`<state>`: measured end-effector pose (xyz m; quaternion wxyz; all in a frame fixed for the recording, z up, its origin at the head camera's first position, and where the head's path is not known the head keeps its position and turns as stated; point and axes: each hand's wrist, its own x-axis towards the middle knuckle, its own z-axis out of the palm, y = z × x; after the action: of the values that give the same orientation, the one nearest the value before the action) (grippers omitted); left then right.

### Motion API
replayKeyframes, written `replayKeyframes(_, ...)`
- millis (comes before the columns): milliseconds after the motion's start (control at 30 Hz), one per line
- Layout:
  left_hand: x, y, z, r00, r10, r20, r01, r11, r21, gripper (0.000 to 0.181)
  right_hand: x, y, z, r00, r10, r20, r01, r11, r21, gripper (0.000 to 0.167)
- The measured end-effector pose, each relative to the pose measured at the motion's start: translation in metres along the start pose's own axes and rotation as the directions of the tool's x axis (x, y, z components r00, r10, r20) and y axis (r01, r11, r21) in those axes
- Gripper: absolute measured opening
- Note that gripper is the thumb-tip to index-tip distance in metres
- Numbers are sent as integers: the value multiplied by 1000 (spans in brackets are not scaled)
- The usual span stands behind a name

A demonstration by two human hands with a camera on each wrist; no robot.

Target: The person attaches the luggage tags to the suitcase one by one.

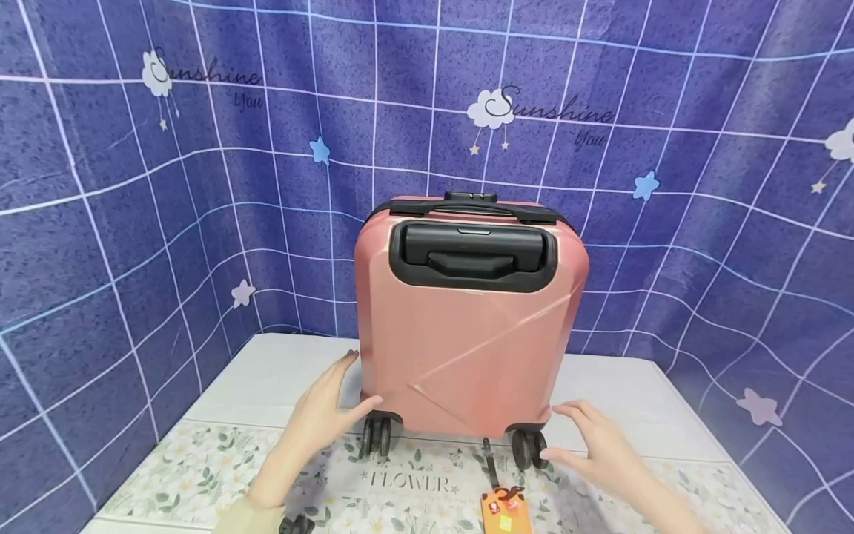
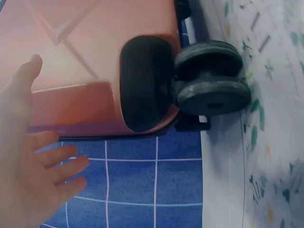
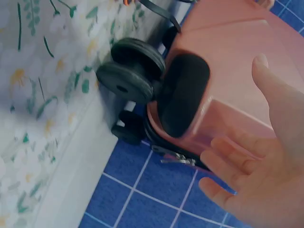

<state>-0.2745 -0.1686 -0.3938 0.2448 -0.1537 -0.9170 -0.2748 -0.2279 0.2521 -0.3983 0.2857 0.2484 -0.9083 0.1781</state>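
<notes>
Pink hard-shell suitcase (image 1: 467, 341) upright on black double wheels (image 1: 523, 449), on the white floral-printed surface (image 1: 220, 460).
My left hand (image 1: 325, 406) and right hand (image 1: 595, 445) spread wide beside its lower corners, gripping nothing; an uneven push could roll it askew if the wheels swivel freely.

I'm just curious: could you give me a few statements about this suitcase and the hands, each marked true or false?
1. The suitcase stands on its wheels. True.
2. The suitcase is blue. False: it is pink.
3. The left hand and the right hand are at opposite sides of the suitcase. True.
4. The pull handle is fully extended. False: the pull handle sits down in its recess.
5. An orange tag lies in front of the suitcase. True.
</notes>
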Motion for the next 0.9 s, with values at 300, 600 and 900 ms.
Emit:
replayKeyframes(300,15,7,4,990,-140,21,141,982,-127,96,-2,-9,23,999,-35,-26,36,998,54,52)
replayKeyframes(600,30,11,9,992,-128,-16,118,954,-275,98,-1,-21,34,999,-35,-40,39,992,119,48)
replayKeyframes(900,40,10,17,995,-92,-49,67,925,-373,105,-7,-23,42,976,15,216,-68,969,239,42)
